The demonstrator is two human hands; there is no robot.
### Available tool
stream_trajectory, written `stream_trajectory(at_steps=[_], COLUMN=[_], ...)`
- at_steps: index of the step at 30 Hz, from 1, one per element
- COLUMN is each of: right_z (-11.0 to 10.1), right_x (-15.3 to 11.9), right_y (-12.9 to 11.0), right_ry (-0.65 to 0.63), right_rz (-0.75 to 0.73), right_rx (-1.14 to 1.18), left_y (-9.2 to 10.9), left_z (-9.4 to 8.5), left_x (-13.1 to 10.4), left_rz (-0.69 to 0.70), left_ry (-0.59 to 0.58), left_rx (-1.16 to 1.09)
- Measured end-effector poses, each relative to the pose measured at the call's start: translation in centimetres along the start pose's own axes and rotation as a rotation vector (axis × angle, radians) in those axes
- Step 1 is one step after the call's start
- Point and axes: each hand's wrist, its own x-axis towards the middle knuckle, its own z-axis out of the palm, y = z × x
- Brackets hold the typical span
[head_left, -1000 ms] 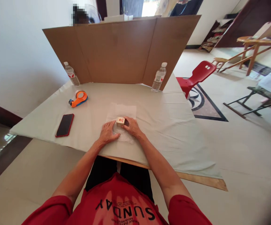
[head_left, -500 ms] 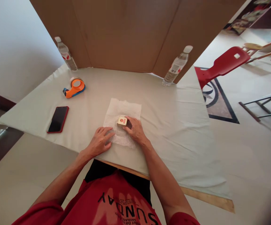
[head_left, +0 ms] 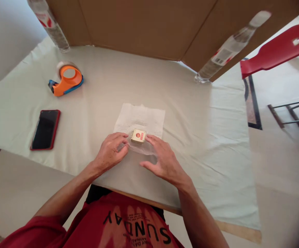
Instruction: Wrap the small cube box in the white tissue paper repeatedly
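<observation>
A small cream box (head_left: 138, 135) with a red mark lies on a thin whitish sheet (head_left: 149, 115), which is spread on the cloth-covered table. At the sheet's lower left edge, my left hand (head_left: 113, 147) pinches the edge between thumb and fingers. My right hand (head_left: 162, 156) has its thumb and fingers apart. Its fingertips are by the right side of the box, over the sheet, and nothing is held in it. The near edge of the sheet is lifted a little near my left hand.
An orange tape dispenser (head_left: 68, 81) and a dark phone with red edges (head_left: 45, 130) lie on the left. Bottles stand at the back left (head_left: 52, 29) and back right (head_left: 227, 51), before a cardboard panel (head_left: 139, 27). A red chair (head_left: 273, 51) is beyond the right edge.
My right hand has let go of the box and opened. My left hand has closed on the sheet's edge. The near edge of the sheet has moved up towards the box. The view has come closer.
</observation>
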Motion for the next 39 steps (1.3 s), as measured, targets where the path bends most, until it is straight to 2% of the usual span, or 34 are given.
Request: stream_trajectory(at_steps=[4,9,16,21,26,30,33,39], right_z=[0.3,0.2,1.3,1.7,2.0,2.0,1.8,1.8], right_x=[1.8,3.9,3.6,3.6,3.8,4.5,4.8,3.4], right_y=[0.7,1.6,3.2,3.2,3.3,3.6,3.8,2.0], right_ry=[0.148,0.115,0.153,0.176,0.202,0.216,0.218,0.375], right_rz=[0.069,0.17,0.423,0.46,0.487,0.431,0.329,-0.097], right_rx=[0.021,0.314,0.513,0.572,0.543,0.415,0.224,-0.293], left_y=[-0.1,-0.6,-1.1,-0.8,-0.5,-0.2,-0.1,-0.3], left_z=[-0.3,-0.5,-0.1,0.4,1.2,1.5,1.5,2.0], left_x=[1.8,3.3,4.1,4.2,4.3,4.6,4.9,5.0], left_rz=[-0.086,-0.048,-0.272,-0.27,-0.423,-0.489,-0.515,-0.512], left_ry=[-0.063,-0.138,-0.12,-0.118,-0.085,-0.045,-0.026,0.001], left_rx=[-0.041,-0.085,-0.26,-0.28,-0.369,-0.485,-0.534,-0.598])
